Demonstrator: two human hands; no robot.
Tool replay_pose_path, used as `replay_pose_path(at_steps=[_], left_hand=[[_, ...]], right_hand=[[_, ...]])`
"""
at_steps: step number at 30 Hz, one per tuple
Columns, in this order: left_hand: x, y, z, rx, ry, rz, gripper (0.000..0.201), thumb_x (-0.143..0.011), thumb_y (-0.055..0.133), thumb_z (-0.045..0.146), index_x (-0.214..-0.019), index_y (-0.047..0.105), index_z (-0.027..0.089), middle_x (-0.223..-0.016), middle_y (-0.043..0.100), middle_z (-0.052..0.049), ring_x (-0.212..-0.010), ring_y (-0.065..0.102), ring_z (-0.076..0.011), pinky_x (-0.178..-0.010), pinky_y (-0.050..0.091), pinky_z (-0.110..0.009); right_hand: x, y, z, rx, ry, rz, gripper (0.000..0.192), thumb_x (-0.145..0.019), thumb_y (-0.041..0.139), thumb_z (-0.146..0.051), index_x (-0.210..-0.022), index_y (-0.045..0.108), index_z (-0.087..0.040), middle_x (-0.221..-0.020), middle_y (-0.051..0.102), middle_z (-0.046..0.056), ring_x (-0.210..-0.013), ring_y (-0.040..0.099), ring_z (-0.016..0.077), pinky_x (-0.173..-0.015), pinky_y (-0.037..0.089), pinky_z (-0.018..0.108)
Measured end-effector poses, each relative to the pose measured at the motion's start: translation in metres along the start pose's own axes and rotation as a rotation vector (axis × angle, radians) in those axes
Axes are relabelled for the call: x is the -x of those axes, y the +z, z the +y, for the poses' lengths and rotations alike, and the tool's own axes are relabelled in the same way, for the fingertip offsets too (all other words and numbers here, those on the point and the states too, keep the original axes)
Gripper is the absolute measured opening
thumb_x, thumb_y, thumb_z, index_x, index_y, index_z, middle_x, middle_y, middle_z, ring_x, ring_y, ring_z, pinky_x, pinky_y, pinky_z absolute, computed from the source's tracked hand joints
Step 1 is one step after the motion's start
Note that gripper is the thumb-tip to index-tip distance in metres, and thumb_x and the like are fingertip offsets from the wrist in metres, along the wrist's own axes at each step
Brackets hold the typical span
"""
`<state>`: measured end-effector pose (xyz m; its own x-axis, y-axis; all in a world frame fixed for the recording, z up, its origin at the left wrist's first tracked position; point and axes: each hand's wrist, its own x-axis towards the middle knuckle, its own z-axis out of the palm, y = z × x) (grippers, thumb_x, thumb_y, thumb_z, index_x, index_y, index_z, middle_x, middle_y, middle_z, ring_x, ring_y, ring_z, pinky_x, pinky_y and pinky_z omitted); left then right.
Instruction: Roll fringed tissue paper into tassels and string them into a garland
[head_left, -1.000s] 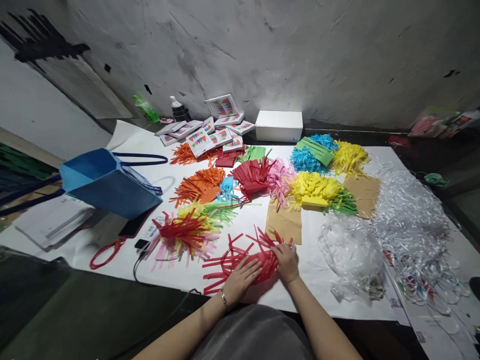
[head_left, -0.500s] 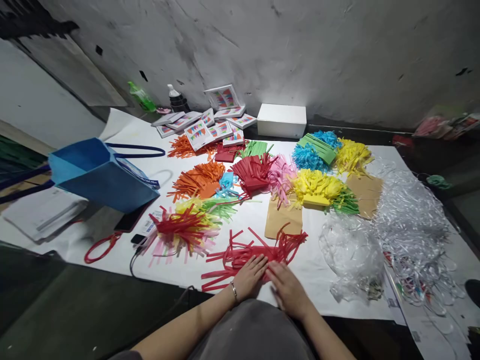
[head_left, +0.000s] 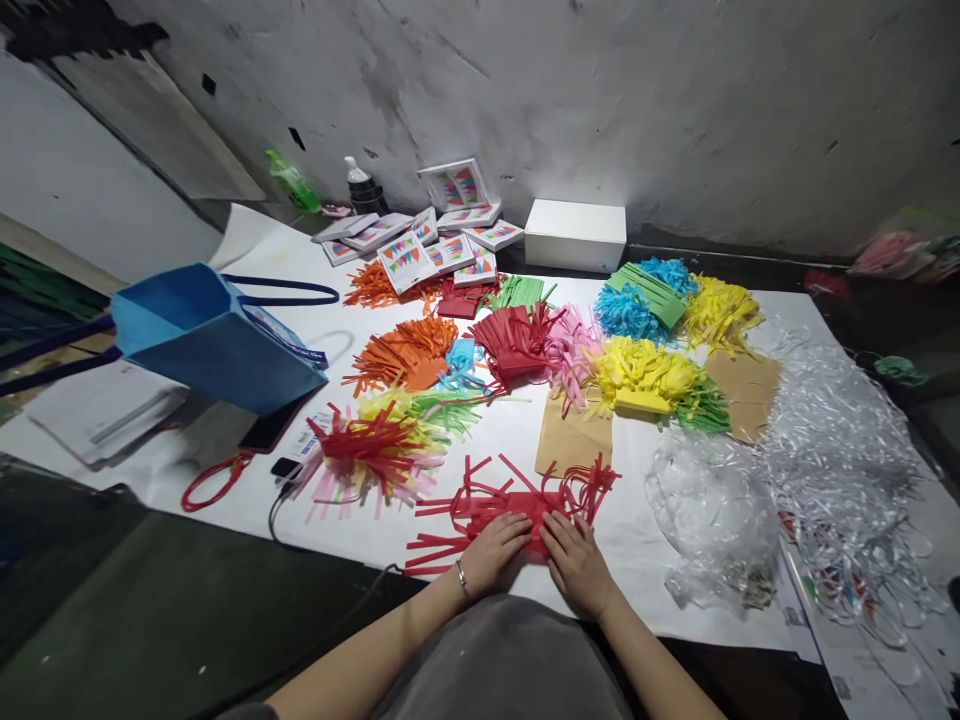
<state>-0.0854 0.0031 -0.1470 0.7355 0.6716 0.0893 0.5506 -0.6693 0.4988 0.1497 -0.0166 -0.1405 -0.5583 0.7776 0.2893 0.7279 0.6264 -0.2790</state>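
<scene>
A red fringed tissue-paper sheet [head_left: 495, 505] lies spread on the white-covered table in front of me, its cut strips fanning out to the left and curling at the right. My left hand [head_left: 496, 548] rests on its near middle with fingers laid out flat, a bracelet at the wrist. Just right of it, my right hand [head_left: 579, 562] also lies on the red paper, fingers extended. Neither hand grips anything. Behind the sheet is a brown paper piece [head_left: 574, 440]. To the left lies a layered tassel bundle [head_left: 375, 445] in red, yellow, green and pink.
Fringed paper bundles, including orange [head_left: 409, 355] and yellow [head_left: 645, 375], cover the table's middle. A blue bag [head_left: 225, 350] leans at left. Picture boxes [head_left: 405, 262] and a white box [head_left: 575, 236] stand along the wall. Clear plastic [head_left: 712, 510] and white string [head_left: 832, 430] lie at right.
My right hand has shifted slightly right, away from my left, baring more of the red paper between them. The whole view has moved a little.
</scene>
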Motion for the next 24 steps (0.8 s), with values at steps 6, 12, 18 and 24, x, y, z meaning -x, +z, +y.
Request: replay_pose_path(at_steps=[6,12,18,24], left_hand=[[0.000,0.002,0.000,0.000,0.006,0.011,0.038,-0.088,0.044,0.013,-0.125,0.053,0.017,-0.130,0.056,-0.012,-0.129,0.043,-0.0220,-0.107,0.037,-0.046],[-0.001,0.003,0.002,-0.001,-0.003,0.028,0.037,-0.089,0.043,0.014,-0.124,0.053,0.018,-0.130,0.057,-0.012,-0.128,0.043,-0.0215,-0.107,0.036,-0.046],[-0.007,-0.014,0.008,0.079,-0.070,0.081,0.029,-0.091,0.039,0.017,-0.110,0.061,0.018,-0.114,0.065,-0.009,-0.113,0.055,-0.0188,-0.097,0.044,-0.037],[-0.029,-0.031,0.005,-0.013,-0.502,0.147,0.033,-0.094,0.036,0.028,-0.076,0.062,0.017,-0.078,0.063,-0.006,-0.075,0.058,-0.0182,-0.071,0.048,-0.031]], right_hand=[[-0.008,-0.002,-0.007,0.079,0.419,0.019,0.064,-0.076,0.065,-0.041,-0.133,0.047,-0.019,-0.123,0.059,0.017,-0.117,0.047,0.0359,-0.105,0.015,0.059],[0.001,-0.009,-0.009,0.103,0.430,0.132,0.055,-0.085,0.057,-0.032,-0.136,0.043,-0.018,-0.131,0.052,0.019,-0.125,0.040,0.0354,-0.105,0.017,0.058],[0.001,0.001,-0.004,-0.051,0.148,0.104,0.026,-0.088,0.051,-0.019,-0.110,0.064,-0.023,-0.105,0.068,0.006,-0.113,0.050,0.0219,-0.103,0.024,0.043],[-0.023,-0.008,-0.001,-0.015,0.427,0.099,0.014,-0.089,0.051,-0.022,-0.087,0.065,-0.022,-0.089,0.066,0.005,-0.095,0.051,0.0240,-0.089,0.030,0.042]])
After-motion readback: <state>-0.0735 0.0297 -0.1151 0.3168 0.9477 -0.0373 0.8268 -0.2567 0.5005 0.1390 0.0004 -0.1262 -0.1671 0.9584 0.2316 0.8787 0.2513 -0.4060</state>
